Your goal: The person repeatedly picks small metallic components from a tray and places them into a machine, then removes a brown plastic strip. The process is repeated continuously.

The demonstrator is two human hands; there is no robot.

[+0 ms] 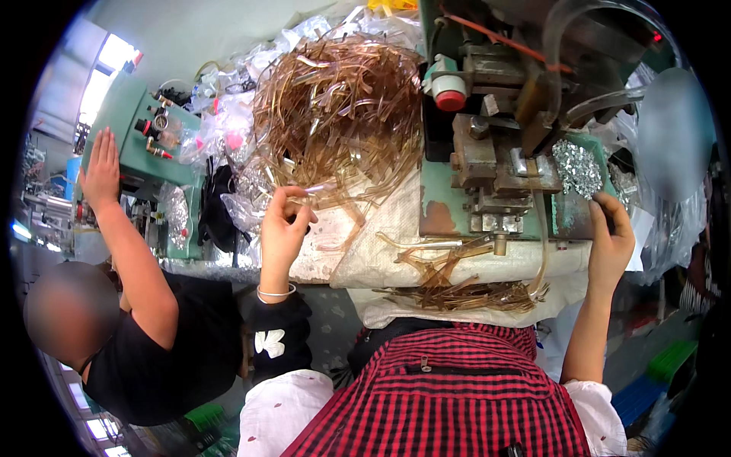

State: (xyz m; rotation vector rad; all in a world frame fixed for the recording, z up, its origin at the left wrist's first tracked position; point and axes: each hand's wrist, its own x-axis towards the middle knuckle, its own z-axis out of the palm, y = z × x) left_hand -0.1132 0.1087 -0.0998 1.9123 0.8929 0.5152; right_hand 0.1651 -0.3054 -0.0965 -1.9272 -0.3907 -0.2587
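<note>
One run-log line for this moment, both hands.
left hand: pinching clear tube piece | right hand: beside metal clips pile | amber tube heap behind

Crumpled clear plastic bags (228, 114) are heaped at the back of the bench, left of the tangle of amber tubing, with pink pieces seen inside some. More clear bagging (670, 221) is seen at the right edge. No labels, signs or screens are seen.
</note>
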